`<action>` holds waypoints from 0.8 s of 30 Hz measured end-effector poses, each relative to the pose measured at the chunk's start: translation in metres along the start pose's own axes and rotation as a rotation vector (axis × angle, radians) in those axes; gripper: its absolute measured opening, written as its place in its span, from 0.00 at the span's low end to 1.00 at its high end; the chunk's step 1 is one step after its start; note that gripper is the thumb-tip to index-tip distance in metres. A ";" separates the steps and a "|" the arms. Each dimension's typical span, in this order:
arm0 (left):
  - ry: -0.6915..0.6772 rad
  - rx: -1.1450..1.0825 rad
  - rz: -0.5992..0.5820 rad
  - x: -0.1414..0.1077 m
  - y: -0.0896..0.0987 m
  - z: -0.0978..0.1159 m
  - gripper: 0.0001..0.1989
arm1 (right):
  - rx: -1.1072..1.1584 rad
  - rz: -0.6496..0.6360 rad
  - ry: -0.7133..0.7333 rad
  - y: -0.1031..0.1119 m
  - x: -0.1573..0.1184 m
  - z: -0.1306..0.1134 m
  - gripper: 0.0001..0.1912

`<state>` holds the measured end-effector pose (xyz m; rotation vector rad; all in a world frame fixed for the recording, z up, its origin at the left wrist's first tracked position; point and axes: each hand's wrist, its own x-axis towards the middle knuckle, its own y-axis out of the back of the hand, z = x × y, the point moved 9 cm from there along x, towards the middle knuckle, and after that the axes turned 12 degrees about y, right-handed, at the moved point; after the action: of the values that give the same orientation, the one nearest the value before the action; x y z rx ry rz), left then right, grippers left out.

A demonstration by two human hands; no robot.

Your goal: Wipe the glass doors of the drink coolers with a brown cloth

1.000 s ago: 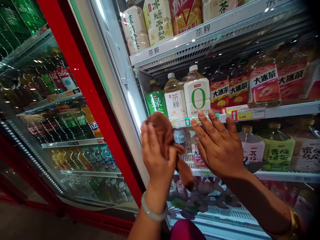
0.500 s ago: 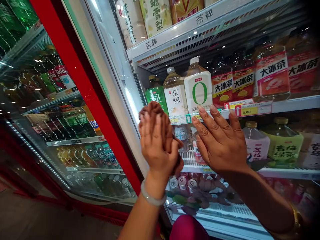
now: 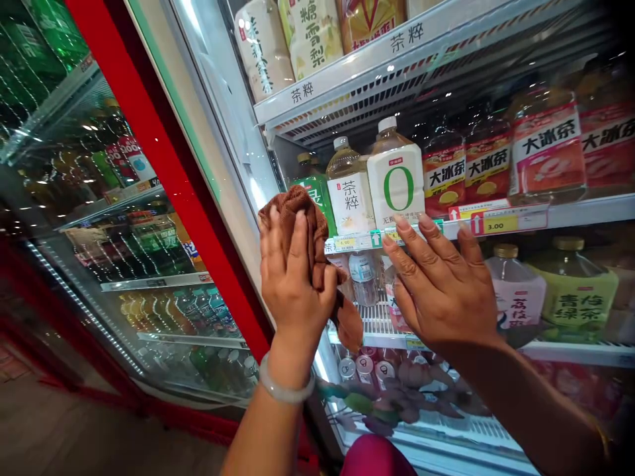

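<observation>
My left hand (image 3: pixel 296 284) presses a crumpled brown cloth (image 3: pixel 297 201) against the glass near the left edge of the drinks cooler. The cloth bunches beyond my fingertips, and a loose end hangs below my thumb. What lies under the palm is hidden. To its right, my right hand (image 3: pixel 444 287) rests flat with fingers stretched out and nothing held, apparently on the glass door. Behind the glass, between and above my hands, stand a bottle with a white label (image 3: pixel 350 201) and a larger bottle marked with a green zero (image 3: pixel 395 185).
A red door frame (image 3: pixel 171 172) runs diagonally on the left, with another glass-fronted cooler beyond. Red-labelled tea bottles (image 3: pixel 546 145) line the middle shelf. Cans (image 3: pixel 366 367) sit lower down. A magenta rounded shape (image 3: pixel 378 456) shows at the bottom edge.
My left hand has slid left and slightly down with the cloth, uncovering a small bottle. My right hand stays almost in place on the glass.
</observation>
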<state>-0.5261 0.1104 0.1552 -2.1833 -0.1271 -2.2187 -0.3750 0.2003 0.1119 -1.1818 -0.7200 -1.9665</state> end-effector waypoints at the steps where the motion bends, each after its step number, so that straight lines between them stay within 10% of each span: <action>1: -0.001 -0.009 -0.023 -0.009 -0.002 0.004 0.39 | -0.002 0.001 0.003 0.000 0.000 0.000 0.35; 6: -0.149 -0.108 -0.150 -0.064 -0.013 0.034 0.36 | -0.009 0.009 -0.001 0.001 0.000 -0.001 0.35; 13: 0.049 -0.083 0.042 0.006 -0.004 0.010 0.37 | 0.019 0.019 -0.014 0.001 0.001 -0.001 0.32; 20: -0.132 -0.161 -0.125 -0.050 -0.022 0.048 0.31 | 0.043 0.063 -0.007 0.003 0.001 -0.001 0.25; 24: -0.105 -0.134 -0.075 -0.021 -0.018 0.037 0.34 | 0.048 0.046 -0.035 0.004 0.002 -0.001 0.25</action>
<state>-0.4903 0.1308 0.1339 -2.4039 -0.0659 -2.2115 -0.3730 0.1968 0.1138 -1.1962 -0.7470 -1.8854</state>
